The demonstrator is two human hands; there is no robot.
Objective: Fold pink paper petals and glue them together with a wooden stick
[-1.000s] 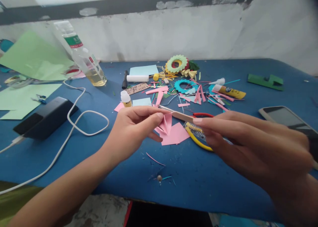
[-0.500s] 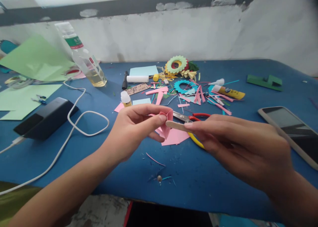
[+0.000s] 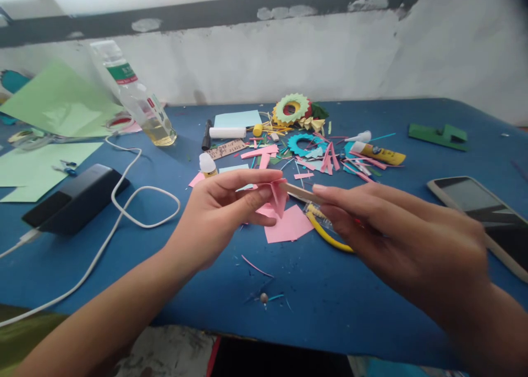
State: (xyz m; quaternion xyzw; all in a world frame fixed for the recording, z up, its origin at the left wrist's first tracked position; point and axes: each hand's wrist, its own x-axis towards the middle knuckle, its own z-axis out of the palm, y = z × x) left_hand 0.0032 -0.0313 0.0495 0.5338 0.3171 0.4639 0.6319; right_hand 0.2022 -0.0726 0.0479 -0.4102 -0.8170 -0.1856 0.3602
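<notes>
Craft workspace: paper scraps [image 3: 264,156]

Folded paper [image 3: 279,200]: it was plain pink
Flat stick [image 3: 305,194]: it was pale brown
Loose sheet [image 3: 291,226]: it was pink also
Table [image 3: 198,311]: it was blue, with small dark specks
Farther ring [image 3: 279,109]: it was pale green
Nearer ring [image 3: 292,143]: it was bright blue
Bottle label [image 3: 122,72]: it had green above red
Cable [image 3: 119,224]: it was white

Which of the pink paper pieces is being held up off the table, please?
The folded piece pinched in the left hand; the others, like the flat pink sheet, lie on the blue table.
</notes>
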